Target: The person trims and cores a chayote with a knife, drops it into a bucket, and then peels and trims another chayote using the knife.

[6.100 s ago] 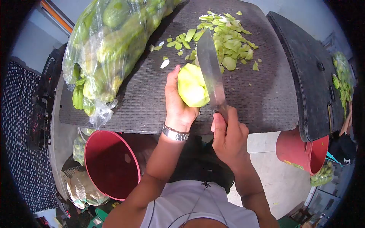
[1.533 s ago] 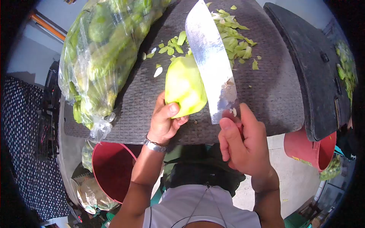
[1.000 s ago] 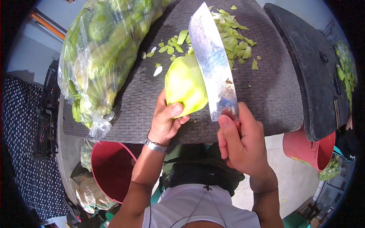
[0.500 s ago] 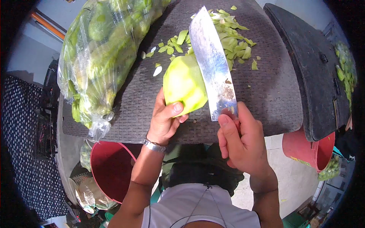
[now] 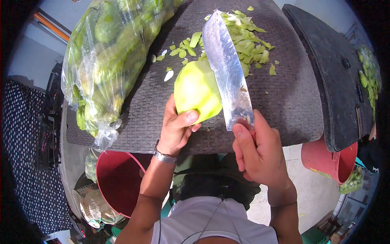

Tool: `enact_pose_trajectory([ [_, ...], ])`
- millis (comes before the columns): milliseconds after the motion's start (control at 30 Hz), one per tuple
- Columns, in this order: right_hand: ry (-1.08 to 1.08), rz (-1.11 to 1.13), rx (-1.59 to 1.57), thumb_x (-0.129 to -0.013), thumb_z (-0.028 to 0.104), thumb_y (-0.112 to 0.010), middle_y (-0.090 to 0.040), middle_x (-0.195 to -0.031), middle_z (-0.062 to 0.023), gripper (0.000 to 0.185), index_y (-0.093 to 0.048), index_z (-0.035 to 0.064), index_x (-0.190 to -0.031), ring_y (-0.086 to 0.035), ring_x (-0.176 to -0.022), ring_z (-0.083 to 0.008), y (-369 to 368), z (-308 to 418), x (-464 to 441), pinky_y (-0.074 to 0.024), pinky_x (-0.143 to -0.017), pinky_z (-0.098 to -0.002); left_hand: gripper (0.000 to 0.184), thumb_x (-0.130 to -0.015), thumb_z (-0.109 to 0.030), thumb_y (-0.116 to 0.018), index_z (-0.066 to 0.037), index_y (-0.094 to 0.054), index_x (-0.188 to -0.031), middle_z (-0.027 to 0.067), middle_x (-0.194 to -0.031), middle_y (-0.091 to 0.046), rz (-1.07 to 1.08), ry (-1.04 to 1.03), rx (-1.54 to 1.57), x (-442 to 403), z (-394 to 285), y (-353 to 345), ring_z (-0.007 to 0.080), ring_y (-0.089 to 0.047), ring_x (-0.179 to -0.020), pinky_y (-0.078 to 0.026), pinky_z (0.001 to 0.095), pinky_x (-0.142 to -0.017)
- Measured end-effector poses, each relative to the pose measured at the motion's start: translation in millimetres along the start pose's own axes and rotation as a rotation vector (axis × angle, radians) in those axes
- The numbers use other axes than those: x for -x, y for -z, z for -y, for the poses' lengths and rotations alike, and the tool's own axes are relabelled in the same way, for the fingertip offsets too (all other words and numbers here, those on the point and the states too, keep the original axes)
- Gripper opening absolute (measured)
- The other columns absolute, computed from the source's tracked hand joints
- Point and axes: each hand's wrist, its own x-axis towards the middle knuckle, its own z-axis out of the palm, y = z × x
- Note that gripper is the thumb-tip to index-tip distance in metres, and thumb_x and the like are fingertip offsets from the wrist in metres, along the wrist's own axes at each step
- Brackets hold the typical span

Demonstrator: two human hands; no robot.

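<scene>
My left hand (image 5: 178, 124) grips the lower end of a pale green peeled vegetable (image 5: 197, 91), thumb on its near side. In my right hand (image 5: 258, 150) is the handle of a large knife (image 5: 227, 67), its broad blade pointing up and slightly left. The blade lies along the right side of the vegetable, overlapping its edge. Green peelings (image 5: 250, 44) are heaped on the dark woven tabletop (image 5: 284, 105) behind the blade, with smaller scraps to the left. A clear plastic bag (image 5: 109, 61) full of green vegetables rests at the table's left.
Below the table's left edge stands a red bucket (image 5: 120, 183), with another red bucket (image 5: 331, 158) at the right. A black case-like panel (image 5: 329, 77) leans beside the table's right edge. More bagged green vegetables (image 5: 369, 73) show at the far right.
Since the earliest frame, the vegetable has turned and my left thumb has moved to its near side. The blade now shows its flat face. Over the last second the knife has tilted slightly.
</scene>
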Motion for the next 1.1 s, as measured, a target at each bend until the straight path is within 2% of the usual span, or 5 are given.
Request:
enact_pose_trajectory([
  [300,-0.032,0.080,0.061,-0.106,0.014,-0.059,-0.066,-0.069,-0.0179,0.017,-0.057,-0.0020,-0.113,-0.072,-0.063,-0.0329,11.1,-16.3,-21.3,-0.0507,-0.057,-0.0399,0.065,-0.081,-0.018,-0.089,0.000,-0.053,-0.132,0.0074,-0.107,-0.068,-0.116,-0.015,-0.197,5.4,-9.7,-31.3,0.0111,-0.065,-0.084,-0.052,0.0245,-0.060],
  [500,-0.230,0.133,-0.030,-0.107,0.016,-0.056,-0.061,-0.063,-0.0100,0.016,-0.059,0.0007,-0.112,-0.066,-0.058,-0.0161,22.3,-9.3,-27.4,-0.0496,-0.056,-0.0395,0.070,-0.082,-0.020,-0.091,0.006,-0.054,-0.135,0.0121,-0.118,-0.071,-0.083,-0.058,-0.258,-3.0,-13.4,-29.2,0.0193,-0.072,-0.100,-0.059,0.0339,-0.089],
  [833,0.045,0.118,0.154,-0.106,0.016,-0.057,-0.064,-0.072,-0.0248,0.018,-0.052,-0.0008,-0.102,-0.066,-0.070,-0.0498,5.8,-23.0,-38.7,-0.0468,-0.059,-0.0542,0.048,-0.089,-0.024,-0.083,0.008,-0.067,-0.120,0.0124,-0.109,-0.075,-0.131,-0.034,-0.032,-10.6,2.6,-35.2,0.0179,-0.074,-0.095,-0.059,0.0315,-0.085],
  [1000,0.031,0.096,0.127,-0.106,0.015,-0.056,-0.063,-0.071,-0.0264,0.017,-0.051,-0.0006,-0.104,-0.066,-0.071,-0.0509,-1.0,-27.2,-43.1,-0.0470,-0.061,-0.0568,0.047,-0.092,-0.027,-0.081,0.007,-0.066,-0.122,0.0116,-0.110,-0.074,-0.207,-0.049,0.031,-15.7,7.3,-46.0,0.0171,-0.072,-0.096,-0.058,0.0309,-0.087],
  [1100,0.060,0.072,0.120,-0.108,0.016,-0.054,-0.058,-0.061,-0.0105,0.014,-0.052,0.0034,-0.101,-0.058,-0.051,-0.0216,-0.6,-31.5,-44.1,-0.0436,-0.049,-0.0392,0.047,-0.093,-0.026,-0.081,0.007,-0.064,-0.122,0.0111,-0.111,-0.072,-0.210,-0.068,-0.091,-16.9,7.4,-46.7,0.0162,-0.070,-0.099,-0.057,0.0305,-0.089],
])
